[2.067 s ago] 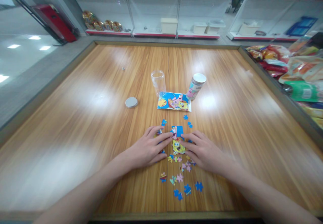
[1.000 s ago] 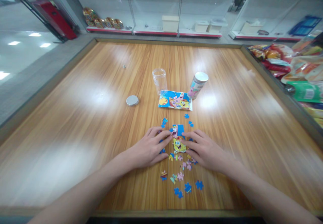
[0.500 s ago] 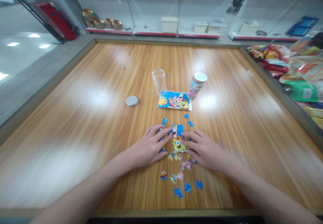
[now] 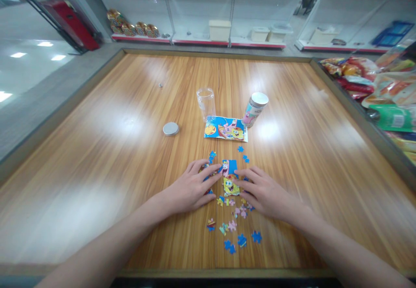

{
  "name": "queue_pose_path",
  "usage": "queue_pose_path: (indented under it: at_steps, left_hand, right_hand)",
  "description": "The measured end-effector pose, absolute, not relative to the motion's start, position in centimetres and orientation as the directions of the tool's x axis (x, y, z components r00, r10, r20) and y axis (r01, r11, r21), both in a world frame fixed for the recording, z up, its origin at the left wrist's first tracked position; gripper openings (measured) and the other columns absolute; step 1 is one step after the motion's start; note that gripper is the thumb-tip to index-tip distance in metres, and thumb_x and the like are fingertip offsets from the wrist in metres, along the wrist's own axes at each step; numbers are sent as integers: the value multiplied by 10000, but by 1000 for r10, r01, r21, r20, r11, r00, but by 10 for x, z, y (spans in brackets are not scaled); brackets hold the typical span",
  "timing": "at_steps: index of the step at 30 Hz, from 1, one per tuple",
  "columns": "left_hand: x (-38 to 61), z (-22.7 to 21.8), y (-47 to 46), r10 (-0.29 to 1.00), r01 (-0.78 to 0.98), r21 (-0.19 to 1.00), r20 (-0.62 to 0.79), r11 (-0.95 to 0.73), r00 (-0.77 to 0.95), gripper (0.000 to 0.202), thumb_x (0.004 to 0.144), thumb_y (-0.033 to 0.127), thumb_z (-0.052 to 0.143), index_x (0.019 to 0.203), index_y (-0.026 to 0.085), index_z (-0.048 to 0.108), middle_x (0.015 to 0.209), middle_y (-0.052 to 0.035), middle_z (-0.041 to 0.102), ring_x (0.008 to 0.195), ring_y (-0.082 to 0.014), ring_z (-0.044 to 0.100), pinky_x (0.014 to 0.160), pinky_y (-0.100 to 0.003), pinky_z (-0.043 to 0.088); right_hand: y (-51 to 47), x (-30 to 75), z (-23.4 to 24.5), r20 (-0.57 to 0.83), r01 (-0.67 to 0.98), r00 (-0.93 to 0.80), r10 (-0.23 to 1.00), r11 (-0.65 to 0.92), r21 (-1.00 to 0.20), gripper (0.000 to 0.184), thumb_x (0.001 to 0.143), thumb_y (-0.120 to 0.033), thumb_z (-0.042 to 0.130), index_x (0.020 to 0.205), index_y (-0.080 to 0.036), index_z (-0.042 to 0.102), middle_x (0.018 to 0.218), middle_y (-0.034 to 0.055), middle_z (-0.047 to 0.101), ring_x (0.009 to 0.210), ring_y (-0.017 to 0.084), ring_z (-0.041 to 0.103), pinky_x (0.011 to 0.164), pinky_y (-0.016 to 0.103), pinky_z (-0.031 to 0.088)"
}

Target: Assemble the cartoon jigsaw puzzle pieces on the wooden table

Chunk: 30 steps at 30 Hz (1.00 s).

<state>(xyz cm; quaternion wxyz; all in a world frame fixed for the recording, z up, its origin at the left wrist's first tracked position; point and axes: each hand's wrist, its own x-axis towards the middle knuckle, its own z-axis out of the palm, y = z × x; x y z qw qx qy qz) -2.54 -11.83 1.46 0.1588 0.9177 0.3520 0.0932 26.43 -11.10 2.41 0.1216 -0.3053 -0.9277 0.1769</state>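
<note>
A partly joined jigsaw puzzle (image 4: 231, 185) lies flat on the wooden table, with a yellow cartoon face below a pink figure on blue. My left hand (image 4: 192, 187) rests at its left side, fingers spread, fingertips at the puzzle's edge. From the right, my right hand (image 4: 262, 191) touches the opposite edge with its fingers stretched out. Loose pink pieces (image 4: 241, 211) and blue pieces (image 4: 242, 240) lie below the puzzle. Other pieces are partly hidden under both hands. Beyond them lies a printed picture sheet (image 4: 225, 129) in matching colours.
Behind the sheet stand a clear plastic jar (image 4: 206, 104) and a printed canister (image 4: 255, 109). A round silver lid (image 4: 170, 128) lies to the left. Packaged goods (image 4: 390, 88) are heaped past the table's right edge. Shelves (image 4: 198, 11) line the far side.
The whole view has shifted very slightly. Both hands stay in place at the puzzle's edges, and the pieces look unmoved.
</note>
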Motion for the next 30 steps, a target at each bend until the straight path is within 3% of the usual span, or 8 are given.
queue_pose_path:
  at_steps: [11, 30]
  left_hand:
    - [-30, 12, -116, 667, 618, 321, 60, -717, 743, 660, 937, 410, 620, 1527, 260, 366, 1588, -69, 361, 1374, -373, 301, 1132, -609, 350]
    - [-28, 9, -116, 679, 619, 328, 110, -714, 726, 649, 934, 436, 623, 1515, 273, 384, 1538, -94, 426, 1367, -369, 331, 1110, -594, 357]
  right_hand:
    - [-112, 265, 25, 97, 530, -785, 612, 745, -405, 367, 957, -162, 545, 1315, -197, 618, 1340, 129, 565, 1229, 271, 527, 1029, 519, 510]
    - [-112, 264, 27, 98, 531, -785, 612, 746, -402, 362, 952, -154, 544, 1301, -203, 630, 1303, 125, 592, 1169, 261, 557, 983, 503, 533]
